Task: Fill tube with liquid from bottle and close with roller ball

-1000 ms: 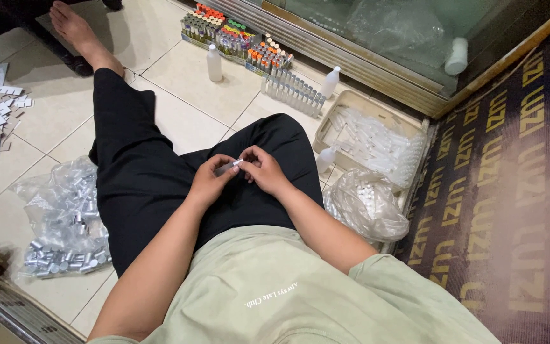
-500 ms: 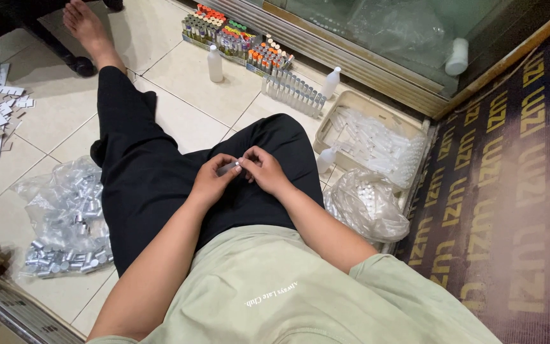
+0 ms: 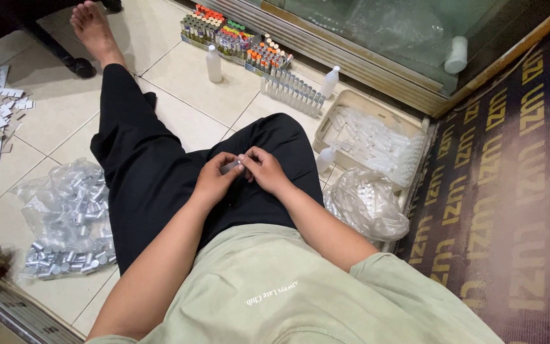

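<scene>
While you sit on the tiled floor (image 3: 179, 83), your left hand (image 3: 214, 181) and right hand (image 3: 263, 171) meet above your lap, fingertips pinched together on one small clear vial (image 3: 232, 167). The vial lies roughly level between both hands, over the black trousers (image 3: 148, 172). Each hand is closed on one end of it.

To your left, a clear bag of silver caps (image 3: 65, 220) rests on the floor. To your right, a beige tray (image 3: 351, 102) holds clear vials, with a second plastic bag (image 3: 367, 204) just beside it. Beyond your knee stand racks of coloured-cap vials (image 3: 237, 38) and a white bottle (image 3: 214, 64).
</scene>
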